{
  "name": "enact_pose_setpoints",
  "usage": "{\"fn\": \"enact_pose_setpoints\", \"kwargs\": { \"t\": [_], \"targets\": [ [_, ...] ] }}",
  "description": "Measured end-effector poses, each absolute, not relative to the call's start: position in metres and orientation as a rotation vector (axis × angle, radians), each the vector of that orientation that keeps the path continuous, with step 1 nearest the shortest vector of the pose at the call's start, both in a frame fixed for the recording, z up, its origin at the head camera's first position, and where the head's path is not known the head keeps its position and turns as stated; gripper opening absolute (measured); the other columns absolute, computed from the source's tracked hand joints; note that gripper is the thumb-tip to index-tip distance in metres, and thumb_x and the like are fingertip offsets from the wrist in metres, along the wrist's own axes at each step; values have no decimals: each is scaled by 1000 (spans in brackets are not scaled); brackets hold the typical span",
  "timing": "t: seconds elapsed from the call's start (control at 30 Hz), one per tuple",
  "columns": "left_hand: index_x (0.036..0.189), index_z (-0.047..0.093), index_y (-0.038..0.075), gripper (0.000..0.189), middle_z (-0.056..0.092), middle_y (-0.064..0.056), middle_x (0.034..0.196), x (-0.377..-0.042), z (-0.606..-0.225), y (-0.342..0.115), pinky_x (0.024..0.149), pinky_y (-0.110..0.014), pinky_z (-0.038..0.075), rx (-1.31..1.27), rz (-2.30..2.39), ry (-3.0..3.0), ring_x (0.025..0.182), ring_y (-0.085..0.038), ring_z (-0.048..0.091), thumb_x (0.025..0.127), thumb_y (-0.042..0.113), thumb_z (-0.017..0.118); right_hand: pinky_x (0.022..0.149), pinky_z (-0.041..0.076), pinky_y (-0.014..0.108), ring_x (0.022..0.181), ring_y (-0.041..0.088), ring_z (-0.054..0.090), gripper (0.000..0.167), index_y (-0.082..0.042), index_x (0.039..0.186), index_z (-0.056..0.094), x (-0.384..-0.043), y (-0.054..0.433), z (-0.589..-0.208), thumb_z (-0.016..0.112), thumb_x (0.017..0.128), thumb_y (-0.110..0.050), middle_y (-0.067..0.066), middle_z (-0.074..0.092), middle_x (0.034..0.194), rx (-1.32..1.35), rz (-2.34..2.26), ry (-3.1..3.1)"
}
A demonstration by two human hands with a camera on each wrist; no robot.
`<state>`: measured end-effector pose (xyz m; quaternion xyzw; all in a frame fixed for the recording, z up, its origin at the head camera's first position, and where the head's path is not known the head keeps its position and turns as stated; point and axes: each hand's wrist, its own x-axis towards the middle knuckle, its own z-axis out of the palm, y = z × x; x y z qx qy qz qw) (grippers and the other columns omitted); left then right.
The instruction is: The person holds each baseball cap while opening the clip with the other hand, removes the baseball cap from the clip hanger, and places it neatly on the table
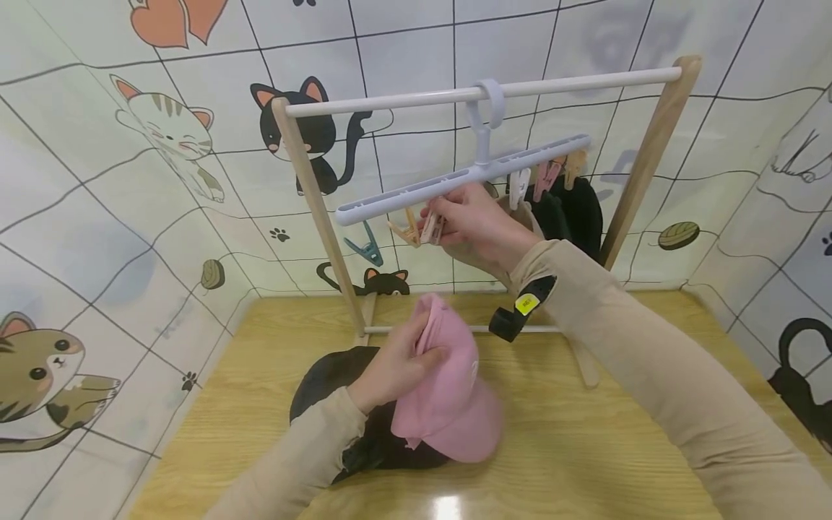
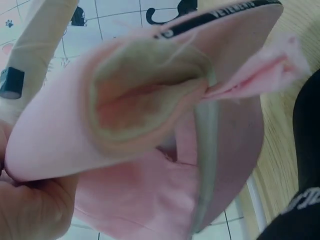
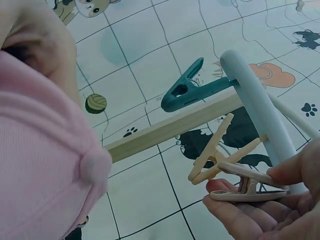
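Observation:
A pink baseball cap (image 1: 448,375) hangs from my left hand (image 1: 403,361), whose thumb and fingers pinch its crown above the table. Its brim points down and to the right; the left wrist view shows its inside and the sweatband. My right hand (image 1: 477,217) is up at the pale hanger (image 1: 416,193), pinching a whitish clothespin (image 3: 250,182) between thumb and fingers. Beside that pin, a yellowish clothespin (image 1: 407,230) and a teal clothespin (image 1: 365,245) dangle from the hanger's left end. Under the pink cap lies a black cap (image 1: 331,383) on the table.
The hanger hooks over a white rod of a wooden rack (image 1: 302,159). White, pink and orange clothespins (image 1: 547,179) line its right half, where a dark cap (image 1: 581,209) and a beige cap partly behind my right hand hang. A cat-patterned wall (image 1: 416,58) stands close behind the table (image 1: 552,448).

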<state>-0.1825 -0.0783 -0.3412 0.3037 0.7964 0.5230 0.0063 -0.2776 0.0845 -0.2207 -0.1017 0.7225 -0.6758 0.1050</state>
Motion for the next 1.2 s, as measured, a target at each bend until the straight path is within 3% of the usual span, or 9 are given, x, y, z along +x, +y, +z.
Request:
{"fn": "enact_pose_setpoints", "kwargs": {
  "t": [0.1, 0.17, 0.23, 0.33, 0.43, 0.67, 0.77, 1.2],
  "targets": [
    [134, 49, -6, 49, 59, -20, 119, -180, -341, -85, 92, -37, 44, 896, 1668, 2500, 108, -23, 53, 87, -5, 62, 71, 55, 29, 81, 21, 68, 30, 15, 114, 55, -278, 86, -222, 46, 102, -12, 19, 65, 96, -303, -2033, 2060],
    [138, 45, -6, 53, 60, -20, 117, -179, -342, -89, 87, -37, 47, 837, 1685, 2502, 100, -22, 54, 88, -3, 62, 62, 52, 22, 74, 18, 66, 29, 15, 113, 55, -277, 88, -223, 49, 101, -10, 18, 65, 92, -305, -2072, 2004],
    [140, 44, -6, 56, 57, -19, 124, -178, -343, -94, 89, -38, 45, 771, 1706, 2509, 103, -22, 53, 88, -2, 63, 54, 46, 17, 65, 13, 60, 23, 14, 114, 56, -275, 88, -226, 52, 98, -3, 14, 62, 88, -281, -2167, 1857],
    [138, 46, -5, 54, 57, -18, 126, -176, -346, -101, 92, -41, 42, 717, 1728, 2520, 107, -22, 52, 87, -3, 63, 59, 48, 17, 66, 12, 60, 21, 14, 112, 56, -274, 84, -234, 55, 95, 3, 13, 62, 87, -235, -2225, 1751],
    [141, 42, -6, 58, 54, -17, 131, -174, -351, -106, 97, -42, 39, 705, 1722, 2532, 114, -21, 49, 86, -6, 62, 75, 54, 29, 78, 18, 68, 22, 16, 112, 57, -273, 80, -246, 54, 96, 0, 16, 67, 90, -222, -2174, 1829],
    [128, 53, -4, 44, 61, -15, 101, -172, -360, -115, 84, -39, 45, 659, 1721, 2552, 91, -23, 54, 85, -6, 62, 75, 55, 32, 81, 21, 70, 30, 12, 108, 64, -271, 84, -264, 48, 99, -11, 19, 70, 92, -330, -1954, 2145],
    [123, 57, -2, 38, 60, -12, 99, -173, -364, -121, 83, -38, 45, 600, 1753, 2533, 90, -23, 54, 85, -7, 61, 74, 55, 31, 80, 21, 69, 31, 13, 108, 64, -270, 90, -267, 47, 99, -11, 19, 70, 92, -387, -1921, 2188],
    [145, 37, 1, 60, 55, -17, 128, -163, -388, -157, 93, -34, 43, 286, 1894, 2317, 109, -24, 54, 90, 0, 60, 77, 55, 36, 84, 24, 69, 28, 10, 105, 65, -252, 109, -283, 48, 100, -11, 19, 69, 93, -432, -1731, 2308]
  ]
}}
